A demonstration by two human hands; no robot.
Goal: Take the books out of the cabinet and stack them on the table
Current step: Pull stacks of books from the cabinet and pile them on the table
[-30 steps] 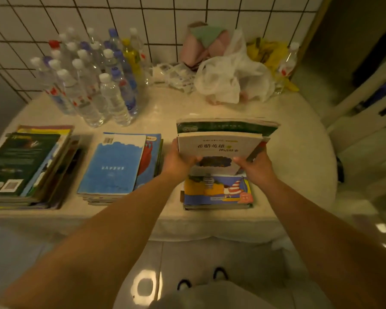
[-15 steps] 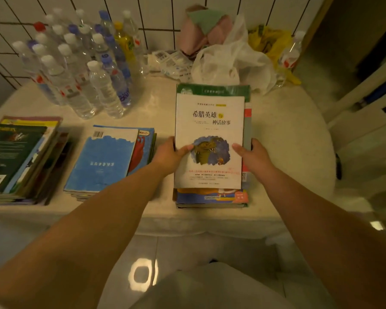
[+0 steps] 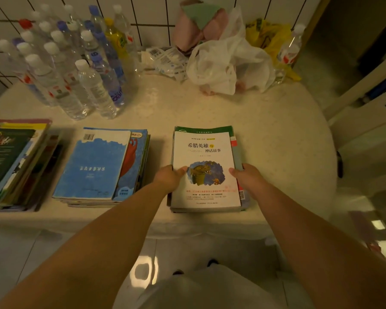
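Tabletop (image 3: pixel 276 134): both hands gripping white book (image 3: pixel 204 150)

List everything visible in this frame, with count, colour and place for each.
white-covered paperback with dragon picture: 1, tops right book stack
blue-covered paperback: 1, tops middle stack
dark green-covered book: 1, tops left stack
clear plastic water bottles: many, table's back left
crumpled white plastic bag: 1, back centre
yellow plastic bag: 1, back right
cream round table: 1
left hand: grips white book's left edge
right hand: grips its right edge
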